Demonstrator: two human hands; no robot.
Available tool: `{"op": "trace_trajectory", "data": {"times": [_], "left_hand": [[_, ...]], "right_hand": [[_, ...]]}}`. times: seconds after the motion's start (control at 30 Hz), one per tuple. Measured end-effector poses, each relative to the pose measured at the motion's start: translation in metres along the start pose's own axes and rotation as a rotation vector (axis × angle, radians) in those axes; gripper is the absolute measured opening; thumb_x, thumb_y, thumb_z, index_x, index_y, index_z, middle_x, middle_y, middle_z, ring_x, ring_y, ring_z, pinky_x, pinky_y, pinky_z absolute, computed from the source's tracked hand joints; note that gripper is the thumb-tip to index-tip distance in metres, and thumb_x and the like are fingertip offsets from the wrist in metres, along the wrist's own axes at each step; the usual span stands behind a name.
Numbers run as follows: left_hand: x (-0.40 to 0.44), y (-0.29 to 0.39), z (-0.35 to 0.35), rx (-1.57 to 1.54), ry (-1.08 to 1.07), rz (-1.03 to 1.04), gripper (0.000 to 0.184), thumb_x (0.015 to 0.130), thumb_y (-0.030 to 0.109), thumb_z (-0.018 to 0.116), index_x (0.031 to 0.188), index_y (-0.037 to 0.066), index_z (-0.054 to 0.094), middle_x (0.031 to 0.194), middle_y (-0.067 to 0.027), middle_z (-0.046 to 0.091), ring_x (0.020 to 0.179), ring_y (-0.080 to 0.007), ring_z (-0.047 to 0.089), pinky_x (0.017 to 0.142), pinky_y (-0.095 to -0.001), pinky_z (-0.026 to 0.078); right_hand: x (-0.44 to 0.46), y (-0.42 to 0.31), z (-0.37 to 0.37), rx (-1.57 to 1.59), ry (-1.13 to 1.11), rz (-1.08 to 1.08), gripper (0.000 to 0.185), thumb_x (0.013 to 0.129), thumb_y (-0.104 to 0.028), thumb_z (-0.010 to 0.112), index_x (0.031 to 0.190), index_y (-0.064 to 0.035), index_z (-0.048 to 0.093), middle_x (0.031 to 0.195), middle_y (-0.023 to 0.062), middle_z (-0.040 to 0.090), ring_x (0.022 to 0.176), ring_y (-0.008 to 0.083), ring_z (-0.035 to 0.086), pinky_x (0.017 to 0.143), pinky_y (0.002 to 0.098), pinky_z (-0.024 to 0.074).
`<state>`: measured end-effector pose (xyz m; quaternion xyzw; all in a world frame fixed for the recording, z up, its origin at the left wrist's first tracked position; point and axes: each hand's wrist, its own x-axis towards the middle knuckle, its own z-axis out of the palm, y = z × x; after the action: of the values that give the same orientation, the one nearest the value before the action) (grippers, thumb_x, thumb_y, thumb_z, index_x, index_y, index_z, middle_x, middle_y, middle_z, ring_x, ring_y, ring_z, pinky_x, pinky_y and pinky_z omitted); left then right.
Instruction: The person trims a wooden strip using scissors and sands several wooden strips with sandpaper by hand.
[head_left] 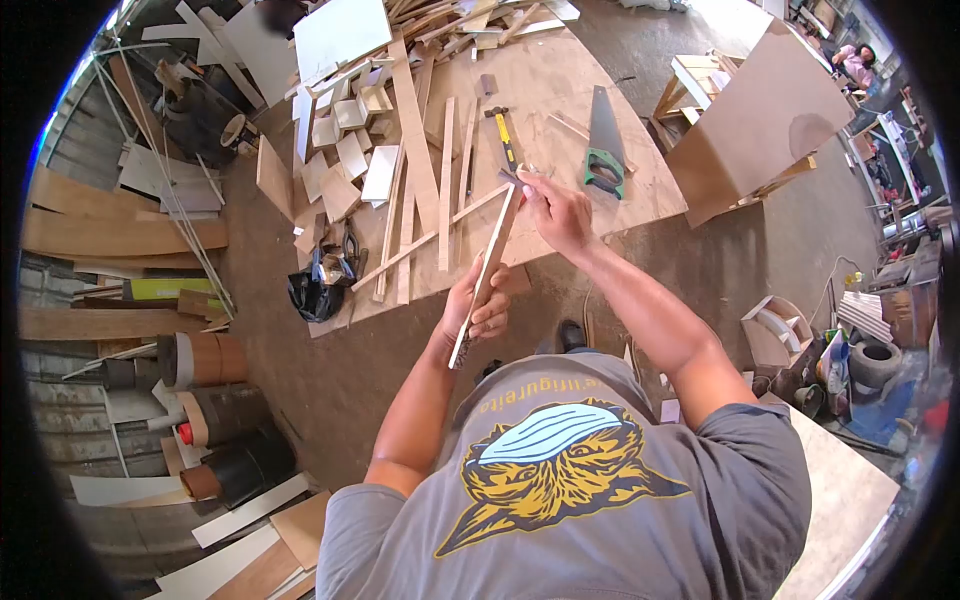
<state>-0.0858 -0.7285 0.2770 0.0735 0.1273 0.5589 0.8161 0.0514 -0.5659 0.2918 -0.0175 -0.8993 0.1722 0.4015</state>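
Observation:
My left hand [480,308] is wrapped round the lower part of a narrow wooden strip [492,245], which slants up and away from me above the table's near edge. At the strip's far end, my right hand [560,212] is closed, with thumb and fingers pinched on a small dark brown piece of sandpaper [508,178] against the wood. The fingers partly hide the sandpaper. Just beyond that hand, a hammer [503,138] with a yellow and black handle lies on the table. A handsaw [604,150] with a green and black handle rests to its right.
The wooden worktable [560,85] carries offcuts [345,150] and long strips [446,190] on its left. A black plastic bag [316,297] is at its near left corner. A brown panel [755,125] leans at right. Boards [125,235] line the left wall. Another person [857,63] is far right.

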Motion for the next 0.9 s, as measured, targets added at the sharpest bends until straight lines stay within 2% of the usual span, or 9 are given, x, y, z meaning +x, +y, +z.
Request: {"op": "trace_trajectory", "data": {"times": [0.1, 0.23, 0.37, 0.4, 0.5, 0.63, 0.73, 0.77, 0.9], "left_hand": [[-0.002, 0.003, 0.003, -0.004, -0.037, -0.014, 0.056, 0.102, 0.068, 0.026, 0.093, 0.017, 0.046, 0.042, -0.0005, 0.040, 0.027, -0.0124, 0.035, 0.028, -0.0260, 0.022], [-0.001, 0.000, 0.003, -0.043, -0.077, -0.026, 0.056, 0.102, 0.068, 0.027, 0.092, 0.016, 0.046, 0.044, -0.0014, 0.043, 0.028, -0.0135, 0.039, 0.028, -0.0257, 0.024], [0.000, 0.000, 0.001, -0.080, -0.120, -0.011, 0.057, 0.102, 0.068, 0.026, 0.091, 0.016, 0.046, 0.044, -0.0023, 0.044, 0.028, -0.0144, 0.040, 0.029, -0.0270, 0.025], [0.001, 0.002, -0.002, -0.095, -0.142, -0.027, 0.057, 0.102, 0.069, 0.026, 0.091, 0.016, 0.047, 0.044, -0.0025, 0.044, 0.028, -0.0147, 0.040, 0.029, -0.0273, 0.025], [0.003, -0.004, -0.008, -0.161, -0.173, -0.029, 0.057, 0.102, 0.068, 0.026, 0.091, 0.017, 0.047, 0.044, -0.0035, 0.044, 0.028, -0.0157, 0.041, 0.029, -0.0278, 0.026], [0.001, 0.000, -0.011, -0.169, -0.203, -0.046, 0.056, 0.103, 0.066, 0.026, 0.091, 0.016, 0.046, 0.046, -0.0045, 0.046, 0.028, -0.0163, 0.041, 0.029, -0.0281, 0.026], [0.003, 0.000, -0.013, -0.130, -0.236, -0.043, 0.052, 0.106, 0.060, 0.027, 0.103, 0.014, 0.051, 0.049, -0.0044, 0.047, 0.029, -0.0145, 0.041, 0.029, -0.0283, 0.028], [0.000, 0.001, -0.013, -0.060, -0.123, 0.009, 0.050, 0.107, 0.058, 0.028, 0.110, 0.014, 0.052, 0.052, -0.0043, 0.049, 0.030, -0.0138, 0.041, 0.030, -0.0284, 0.030], [-0.007, 0.003, 0.000, 0.367, 0.288, 0.133, 0.048, 0.109, 0.049, 0.033, 0.128, 0.010, 0.053, 0.063, -0.0038, 0.053, 0.033, -0.0119, 0.042, 0.032, -0.0276, 0.034]], "right_hand": [[0.015, 0.010, 0.003, -0.039, 0.049, -0.066, 0.026, 0.097, -0.018, 0.060, 0.119, -0.0102, 0.071, 0.074, 0.0071, 0.071, 0.062, 0.0220, 0.069, 0.053, 0.0359, 0.0518], [0.031, 0.035, -0.002, -0.103, 0.218, 0.424, 0.026, 0.092, -0.016, 0.062, 0.116, -0.0110, 0.072, 0.091, 0.0059, 0.076, 0.069, 0.0209, 0.072, 0.060, 0.0345, 0.0565], [0.011, 0.014, 0.007, 0.046, 0.040, -0.025, 0.028, 0.093, -0.017, 0.061, 0.118, -0.0110, 0.072, 0.097, 0.0077, 0.076, 0.073, 0.0207, 0.073, 0.061, 0.0358, 0.0572], [0.015, 0.021, -0.003, -0.109, -0.016, -0.054, 0.029, 0.093, -0.015, 0.061, 0.119, -0.0114, 0.072, 0.098, 0.0080, 0.076, 0.073, 0.0208, 0.073, 0.062, 0.0357, 0.0576], [0.020, 0.038, 0.008, -0.064, 0.203, 0.415, 0.029, 0.094, -0.014, 0.063, 0.122, -0.0120, 0.071, 0.084, 0.0070, 0.075, 0.063, 0.0191, 0.070, 0.053, 0.0326, 0.0537], [0.008, 0.024, 0.003, -0.077, -0.036, -0.072, 0.025, 0.097, -0.016, 0.059, 0.118, -0.0124, 0.072, 0.079, 0.0065, 0.074, 0.060, 0.0194, 0.069, 0.052, 0.0326, 0.0524], [0.016, 0.047, -0.003, 0.032, 0.112, 0.379, 0.023, 0.100, -0.020, 0.060, 0.117, -0.0103, 0.071, 0.080, 0.0096, 0.072, 0.064, 0.0233, 0.069, 0.055, 0.0351, 0.0515], [0.023, 0.047, -0.009, 0.070, 0.126, 0.554, 0.023, 0.100, -0.020, 0.060, 0.117, -0.0099, 0.071, 0.080, 0.0104, 0.072, 0.065, 0.0240, 0.069, 0.056, 0.0355, 0.0513], [0.019, 0.028, -0.012, 0.150, 0.195, 0.556, 0.025, 0.101, -0.018, 0.057, 0.123, -0.0110, 0.066, 0.084, 0.0079, 0.074, 0.071, 0.0249, 0.072, 0.064, 0.0369, 0.0540]]}}
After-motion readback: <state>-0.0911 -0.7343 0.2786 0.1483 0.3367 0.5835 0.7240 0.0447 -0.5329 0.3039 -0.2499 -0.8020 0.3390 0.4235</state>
